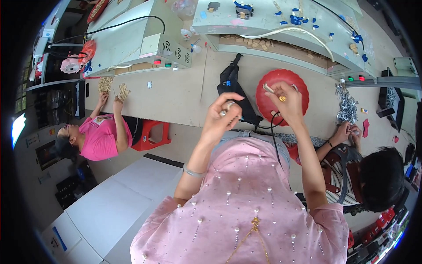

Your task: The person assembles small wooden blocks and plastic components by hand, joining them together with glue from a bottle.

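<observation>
My left hand (221, 115) is raised in front of my chest, over the table's near edge. Its fingers curl around small silvery pieces (223, 113), whose kind I cannot make out. To the right, my right hand (288, 102) hangs over a red round tray (263, 94) with a scalloped rim. Thumb and fingers there pinch a small pale beige-grey piece (267, 88); a gold ring sits on one finger. Few small bits show in the tray, partly covered by the hand.
A black bag (229, 78) lies left of the tray, and a black cable (273, 136) runs down past my right wrist. Pale green machine housings (263, 26) stand along the back. Co-workers sit left (103, 136) and right (347, 171), the right one by piled metal parts (347, 105).
</observation>
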Available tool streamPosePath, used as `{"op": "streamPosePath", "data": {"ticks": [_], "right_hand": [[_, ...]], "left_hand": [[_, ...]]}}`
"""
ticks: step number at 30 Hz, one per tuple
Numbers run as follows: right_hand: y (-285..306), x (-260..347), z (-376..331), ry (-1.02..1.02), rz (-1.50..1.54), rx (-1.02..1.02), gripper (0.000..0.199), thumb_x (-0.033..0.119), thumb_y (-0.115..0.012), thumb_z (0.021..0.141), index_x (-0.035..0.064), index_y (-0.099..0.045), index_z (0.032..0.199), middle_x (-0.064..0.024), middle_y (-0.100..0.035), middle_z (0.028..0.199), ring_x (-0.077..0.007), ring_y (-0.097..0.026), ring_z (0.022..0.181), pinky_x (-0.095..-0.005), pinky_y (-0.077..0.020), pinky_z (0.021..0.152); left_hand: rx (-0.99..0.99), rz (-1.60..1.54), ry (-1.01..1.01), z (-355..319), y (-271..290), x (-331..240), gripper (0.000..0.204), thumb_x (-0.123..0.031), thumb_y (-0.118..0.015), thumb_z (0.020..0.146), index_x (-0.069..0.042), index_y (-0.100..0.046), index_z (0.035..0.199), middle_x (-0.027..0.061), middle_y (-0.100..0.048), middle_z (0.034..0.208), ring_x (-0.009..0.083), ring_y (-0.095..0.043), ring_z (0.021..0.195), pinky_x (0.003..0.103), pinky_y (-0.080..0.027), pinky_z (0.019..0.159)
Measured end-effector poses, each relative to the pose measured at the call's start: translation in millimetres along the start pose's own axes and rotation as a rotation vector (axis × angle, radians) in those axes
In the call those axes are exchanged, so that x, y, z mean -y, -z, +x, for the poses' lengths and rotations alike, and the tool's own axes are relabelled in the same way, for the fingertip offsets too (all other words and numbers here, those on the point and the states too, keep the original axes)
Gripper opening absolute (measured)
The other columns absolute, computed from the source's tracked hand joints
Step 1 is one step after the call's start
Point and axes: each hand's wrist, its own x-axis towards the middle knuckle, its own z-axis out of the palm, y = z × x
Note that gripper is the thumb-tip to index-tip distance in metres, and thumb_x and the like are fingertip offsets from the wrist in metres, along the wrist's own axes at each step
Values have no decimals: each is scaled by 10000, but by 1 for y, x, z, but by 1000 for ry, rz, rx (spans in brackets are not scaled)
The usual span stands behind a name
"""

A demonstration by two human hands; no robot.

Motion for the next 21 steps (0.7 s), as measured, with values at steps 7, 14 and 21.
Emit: {"op": "streamPosePath", "data": {"ticks": [7, 14, 21], "right_hand": [[34, 85, -37, 145, 121, 75, 211, 21, -730, 711, -6, -600, 875, -86, -597, 746, -150, -595, 635, -274, -483, 563], [28, 91, -42, 157, 230, 74, 178, -23, -691, 735, -8, -600, 887, -80, -605, 768, -147, -602, 663, -266, -490, 605], [16, 90, -44, 144, 279, 36, 135, -57, -652, 750, -15, -599, 867, -81, -613, 768, -157, -605, 679, -265, -488, 618]], "left_hand": [[134, 211, -99, 15, -29, -19, 216, -62, -627, 865, -11, -607, 1075, -23, -565, 777, 26, -510, 727, 188, -423, 635], [136, 115, -102, 1, -20, -19, 120, -68, -624, 871, -2, -610, 971, -21, -559, 777, 20, -482, 673, 174, -404, 588], [86, 96, -138, -5, -26, -22, 145, -58, -655, 843, -17, -614, 975, -27, -565, 795, 13, -483, 693, 167, -387, 588]]}}
